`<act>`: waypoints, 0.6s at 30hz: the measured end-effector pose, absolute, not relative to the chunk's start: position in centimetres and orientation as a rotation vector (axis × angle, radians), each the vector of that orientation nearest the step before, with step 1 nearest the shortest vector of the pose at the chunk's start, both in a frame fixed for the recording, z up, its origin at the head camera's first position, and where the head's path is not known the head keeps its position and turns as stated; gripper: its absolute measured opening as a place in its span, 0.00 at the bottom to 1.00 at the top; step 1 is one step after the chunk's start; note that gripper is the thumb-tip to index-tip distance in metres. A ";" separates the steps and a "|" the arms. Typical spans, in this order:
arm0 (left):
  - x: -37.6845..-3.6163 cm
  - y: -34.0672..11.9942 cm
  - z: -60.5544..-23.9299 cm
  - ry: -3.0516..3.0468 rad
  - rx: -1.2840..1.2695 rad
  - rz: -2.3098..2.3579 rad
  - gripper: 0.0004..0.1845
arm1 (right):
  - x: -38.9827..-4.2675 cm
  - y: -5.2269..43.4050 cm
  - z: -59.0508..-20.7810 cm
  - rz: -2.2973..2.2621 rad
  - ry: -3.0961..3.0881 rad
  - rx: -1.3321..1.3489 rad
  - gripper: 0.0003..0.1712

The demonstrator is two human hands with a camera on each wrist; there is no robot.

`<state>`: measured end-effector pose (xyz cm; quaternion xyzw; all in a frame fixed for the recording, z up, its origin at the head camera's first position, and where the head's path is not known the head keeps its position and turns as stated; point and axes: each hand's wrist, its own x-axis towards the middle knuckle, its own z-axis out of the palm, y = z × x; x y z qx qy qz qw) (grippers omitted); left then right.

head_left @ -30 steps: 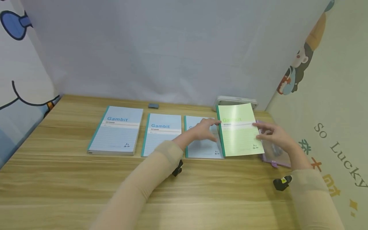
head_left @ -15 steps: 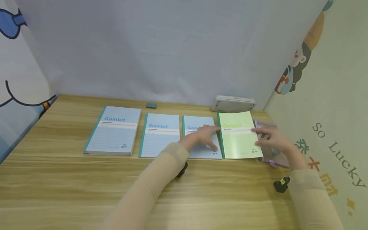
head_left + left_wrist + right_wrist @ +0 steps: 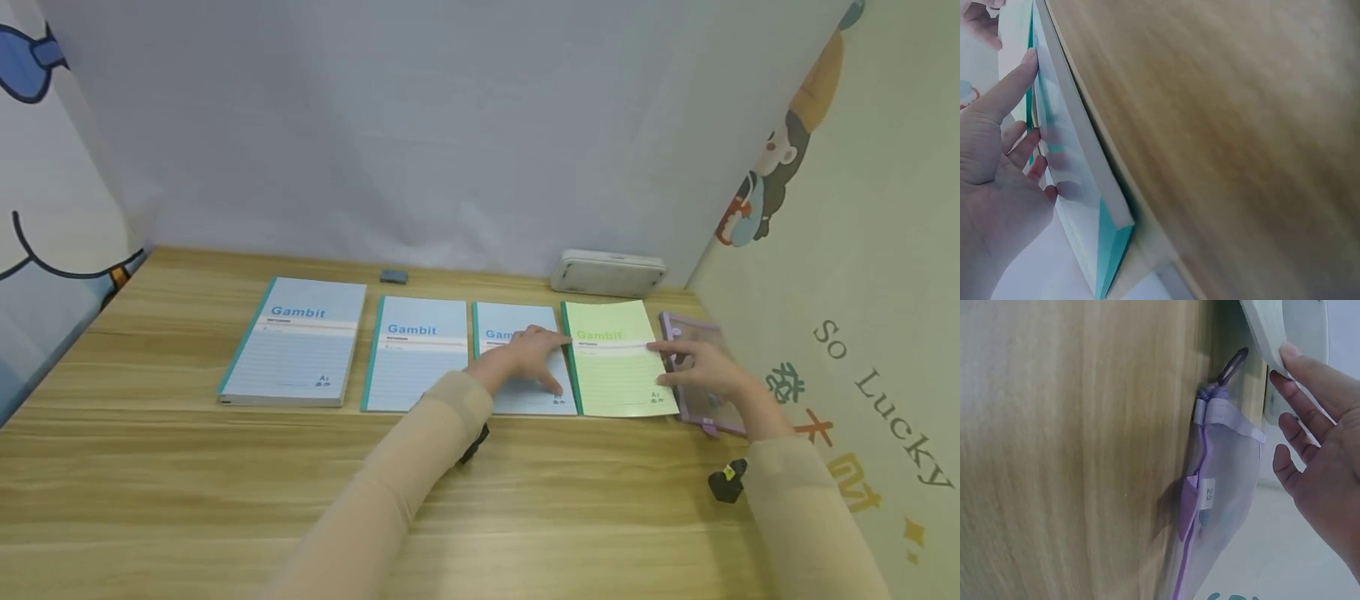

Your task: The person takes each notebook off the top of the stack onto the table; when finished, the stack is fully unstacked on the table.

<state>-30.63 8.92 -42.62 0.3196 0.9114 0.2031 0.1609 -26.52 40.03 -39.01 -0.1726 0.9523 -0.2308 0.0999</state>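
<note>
A pale green notebook (image 3: pixel 618 387) with a dark green spine lies at the right end of a row of light blue ones. My right hand (image 3: pixel 701 367) pinches its right edge between thumb and forefinger, and the right wrist view shows that edge lifted. At its spine side is my left hand (image 3: pixel 525 358), fingers extended, one fingertip right at the spine. Under this hand lies a blue notebook (image 3: pixel 498 315), partly hidden. In the left wrist view, the left fingers (image 3: pixel 1016 81) spread along the gap between the blue and green covers.
Two more blue notebooks, one thin (image 3: pixel 420 367) and one thicker (image 3: pixel 300 354), lie to the left. A purple-edged mesh zipper pouch (image 3: pixel 1222 462) sits at the right, beside the wall. Behind are a white case (image 3: pixel 607 273) and a small grey block (image 3: pixel 393 276).
The green notebook has come down from a raised, tilted pose into line with the row, both hands at its edges. The white case behind it shows more fully.
</note>
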 end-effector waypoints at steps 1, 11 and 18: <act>-30.6 8.9 -42.5 2.600 0.913 0.576 0.49 | -26.6 40.0 -39.1 -0.667 2.818 -0.526 0.36; -30.5 9.0 -42.2 2.599 0.958 0.509 0.47 | -26.5 39.4 -39.0 -0.567 2.803 -0.513 0.35; -30.5 8.9 -41.9 2.602 0.993 0.429 0.44 | -26.7 39.5 -38.9 -0.568 2.791 -0.482 0.35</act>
